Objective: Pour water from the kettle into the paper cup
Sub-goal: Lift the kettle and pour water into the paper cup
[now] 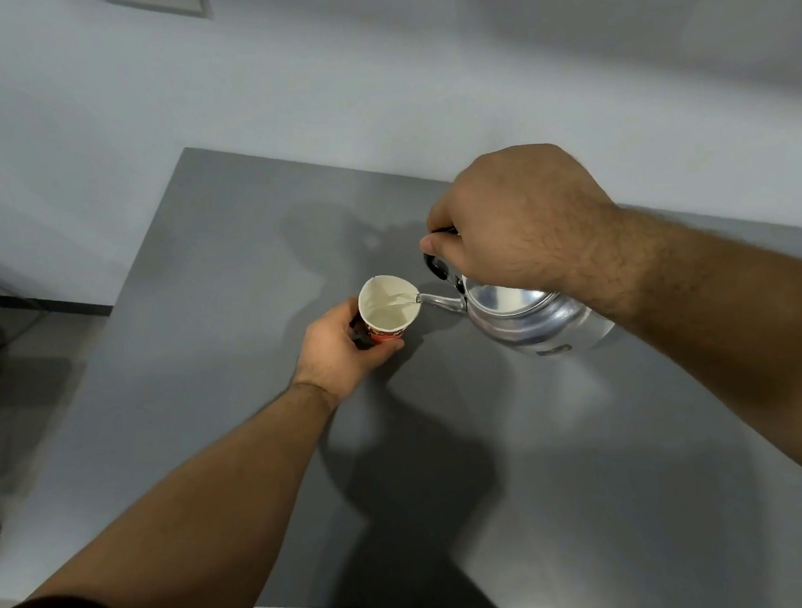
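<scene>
Now kettle (530, 320) spout over paper cup (386, 310).

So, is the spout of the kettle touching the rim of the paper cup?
Cannot tell. In the head view, the spout tip meets the paper cup rim in the image, but it may hover just above.

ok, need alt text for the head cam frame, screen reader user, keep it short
Seen from above, the right hand tilts a shiny metal kettle by its black handle, its spout sending water into a paper cup. The left hand grips the cup's red side, steadying it on a grey table against a pale wall.
</scene>
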Demonstrator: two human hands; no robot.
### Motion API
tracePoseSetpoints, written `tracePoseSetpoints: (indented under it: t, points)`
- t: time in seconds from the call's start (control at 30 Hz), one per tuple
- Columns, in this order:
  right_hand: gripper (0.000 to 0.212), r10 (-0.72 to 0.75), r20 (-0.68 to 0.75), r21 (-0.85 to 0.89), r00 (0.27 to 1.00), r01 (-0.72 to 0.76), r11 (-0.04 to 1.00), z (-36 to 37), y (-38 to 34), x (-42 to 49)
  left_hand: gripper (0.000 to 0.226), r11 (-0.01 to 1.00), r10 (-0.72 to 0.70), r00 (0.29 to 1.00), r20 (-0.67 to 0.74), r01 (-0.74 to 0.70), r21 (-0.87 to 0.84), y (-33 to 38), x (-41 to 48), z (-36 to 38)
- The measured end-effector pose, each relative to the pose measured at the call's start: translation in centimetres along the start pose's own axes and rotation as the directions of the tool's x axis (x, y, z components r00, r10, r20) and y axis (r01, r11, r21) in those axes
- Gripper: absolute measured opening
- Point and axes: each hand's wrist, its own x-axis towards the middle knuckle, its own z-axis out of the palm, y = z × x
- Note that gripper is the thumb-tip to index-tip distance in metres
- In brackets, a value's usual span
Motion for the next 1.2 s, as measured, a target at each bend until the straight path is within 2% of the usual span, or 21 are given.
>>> tracePoseSetpoints:
  t: [0.27,0.5,0.73,1.0,1.2]
  points:
    - [0.043,0.0,-0.003,-0.068,1.0,0.0,0.998,0.1,-0.2,0.6,0.062,0.999,-0.033,0.999,0.006,0.033,0.014,-0.4,0.2,0.1]
    - [0.04,0.02,-0.02,-0.036,1.0,-0.021,0.999,1.1,-0.3,1.6,0.059,0.999,-0.008,1.0,0.002,0.008,0.043,0.0,0.1,0.0]
    - [0.042,0.039,0.037,-0.006,0.999,-0.038,0.999,2.3,-0.3,2.9,0.06,0.999,-0.004,1.0,-0.001,0.004,0.04,0.1,-0.1,0.0]
    - [0.044,0.045,-0.025,-0.135,0.999,-0.048,0.99,3.1,-0.1,3.9,0.06,0.995,0.009,1.0,-0.014,-0.008,0.097,0.5,-0.2,-0.1]
    - [0.045,0.052,-0.072,-0.129,0.996,-0.061,0.99,4.5,0.1,4.6,0.06,0.994,0.013,1.0,-0.015,-0.012,0.11,0.8,-0.4,-0.1]
